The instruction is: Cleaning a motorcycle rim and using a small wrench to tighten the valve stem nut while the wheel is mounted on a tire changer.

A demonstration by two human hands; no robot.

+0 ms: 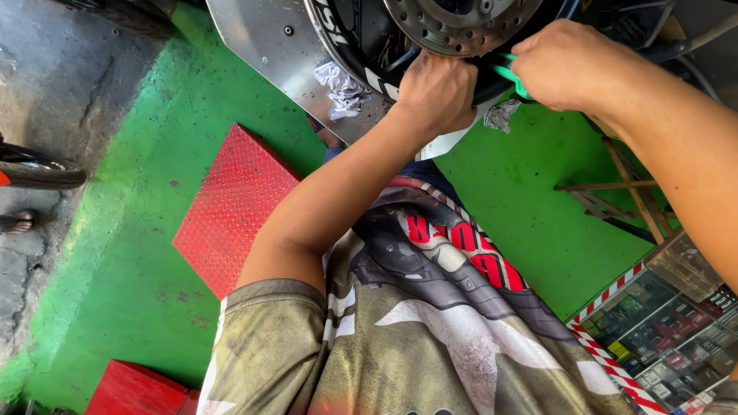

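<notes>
The thing I'm working on is the black motorcycle wheel with its drilled grey metal brake disc (461,23), sitting at the top of my view, straight ahead of and slightly above both hands, its round face turned towards me and cut off by the upper edge. A slim green-handled tool (509,78) lies between the hands, its long axis running roughly left to right and a little downward, from my left knuckles towards my right palm; its working end is hidden, so I cannot say what kind of tool it is. My right hand (567,65) is curled tightly around the green handle, fingers pressed together. My left hand (437,92) is balled into a fist against the black tyre rim just below the disc, gripping something I cannot make out. Both hands are at the wheel, the left nearer the disc's centre, the right off to its side. Just left of the wheel a crumpled white rag (344,88) rests on a shiny steel plate (261,38). Further out lie the green painted floor (154,230), a red chequer-plate ramp (231,207), and a wooden stool frame (623,192) at right.
</notes>
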